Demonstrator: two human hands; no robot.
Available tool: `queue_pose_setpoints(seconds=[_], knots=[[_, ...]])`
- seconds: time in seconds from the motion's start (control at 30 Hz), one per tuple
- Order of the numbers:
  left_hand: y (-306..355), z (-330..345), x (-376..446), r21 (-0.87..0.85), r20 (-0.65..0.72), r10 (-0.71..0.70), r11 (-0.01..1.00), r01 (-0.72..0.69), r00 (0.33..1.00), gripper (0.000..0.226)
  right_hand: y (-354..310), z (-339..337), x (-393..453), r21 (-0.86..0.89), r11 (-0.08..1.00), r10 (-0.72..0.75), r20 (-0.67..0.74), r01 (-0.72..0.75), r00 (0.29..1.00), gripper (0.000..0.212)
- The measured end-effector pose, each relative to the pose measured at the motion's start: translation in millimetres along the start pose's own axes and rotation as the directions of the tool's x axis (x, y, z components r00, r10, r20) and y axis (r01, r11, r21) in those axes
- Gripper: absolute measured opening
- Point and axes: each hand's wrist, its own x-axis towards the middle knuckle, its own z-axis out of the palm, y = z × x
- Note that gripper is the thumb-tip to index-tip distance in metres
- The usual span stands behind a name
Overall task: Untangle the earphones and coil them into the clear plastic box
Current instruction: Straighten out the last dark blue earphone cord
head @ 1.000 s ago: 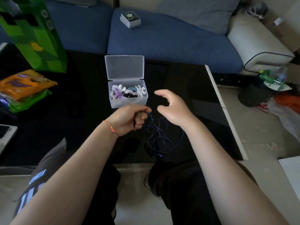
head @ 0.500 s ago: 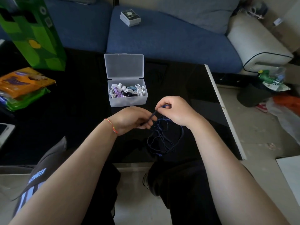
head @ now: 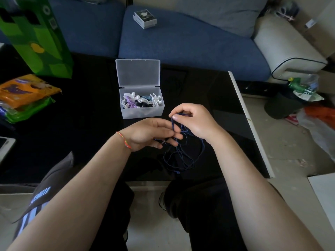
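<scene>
A tangle of dark blue earphones hangs in loose loops over the black table, just in front of me. My right hand pinches a strand of the cable at its top between thumb and fingers. My left hand sits close beside it, fingers extended toward the cable, with the plug end held under them. The clear plastic box stands open just beyond both hands, lid tipped back, holding several coiled white, purple and black earphones.
A green bag and orange and green snack packets sit at the table's left. The blue sofa behind carries a small boxed item. The table's white right edge borders a cluttered floor.
My right hand came in from open air and took hold of the cable, then lifted the strand slightly. My left hand's fingers uncurled and stretched toward the right hand.
</scene>
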Motion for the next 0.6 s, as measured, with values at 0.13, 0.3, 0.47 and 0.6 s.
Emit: queue_pose_setpoints(seconds=[0.13,0.3,0.47,0.6], knots=[[1,3,-1,-0.151,0.039,0.053,0.987,-0.047,0.998,0.018,0,2,1,0.061,0.998,-0.026,-0.022,0.027,0.999,0.013],[3,3,3,-0.410,-0.097,0.191,0.886,-0.214,0.977,0.015,-2,8,0,0.095,0.993,0.062,0.051,-0.067,0.997,0.016],[6,-2,6,-0.575,-0.347,0.208,0.723,-0.383,0.915,0.025,-9,19,-4,-0.088,0.995,0.057,0.211,-0.039,0.976,0.023],[3,-7,10,-0.551,-0.443,0.191,0.712,-0.434,0.876,0.025,-15,17,-9,-0.096,0.995,0.066,0.276,-0.041,0.959,0.024]])
